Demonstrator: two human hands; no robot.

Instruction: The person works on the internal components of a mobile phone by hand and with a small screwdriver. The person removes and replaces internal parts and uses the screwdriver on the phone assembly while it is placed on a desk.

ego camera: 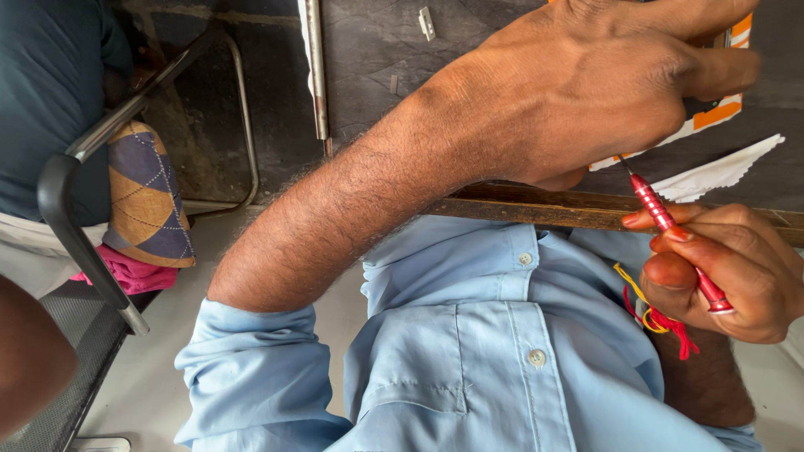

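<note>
Dark table (502,50), orange-white package (716,117) (under hand (603,84))

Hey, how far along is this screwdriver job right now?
Done: two small loose pieces lie on the dark table. In hand: the left hand pins an orange-and-white item, and the right hand aims a red screwdriver at its edge. What is left cannot be told, because the left hand covers most of the item.

A slim red metal screwdriver (677,243) lies slanted at the right of the frame. Its thin tip points up-left toward a white-and-orange flat item (712,117).
</note>
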